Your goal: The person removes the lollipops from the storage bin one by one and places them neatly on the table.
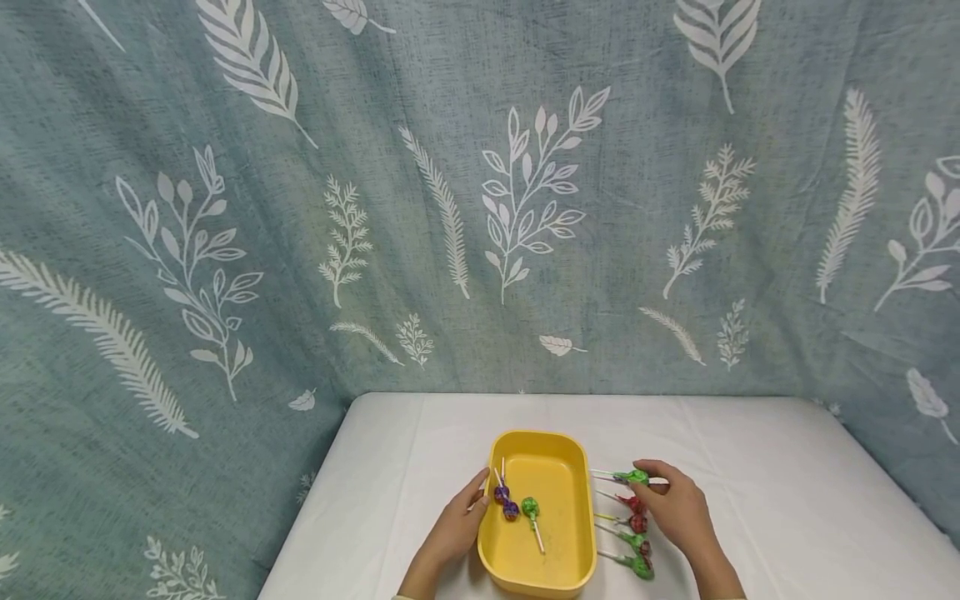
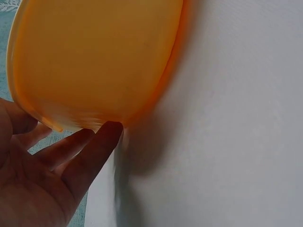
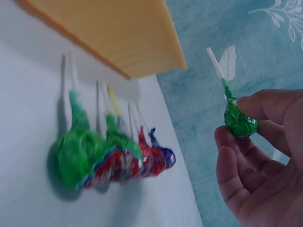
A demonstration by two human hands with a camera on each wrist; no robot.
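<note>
A yellow plastic bin (image 1: 540,575) stands on the white table. Inside it lie a green-wrapped lollipop (image 1: 530,507) and two purple ones (image 1: 511,510). My left hand (image 1: 455,523) is at the bin's left side, its extended fingers (image 2: 97,153) touching the outer wall near rim and base. Just right of the bin, my right hand (image 1: 681,502) pinches a green-wrapped lollipop (image 3: 240,120) between thumb and fingers, raised off the table, white stick pointing toward the bin. Below it, a row includes a purple lollipop (image 3: 166,157), a red one (image 1: 637,505) and a green one (image 3: 78,158).
Several lollipops lie side by side along the bin's right wall, sticks toward it. White cloth covers the table (image 1: 787,500). Behind it hangs a blue-green curtain (image 1: 450,350) with white leaf prints.
</note>
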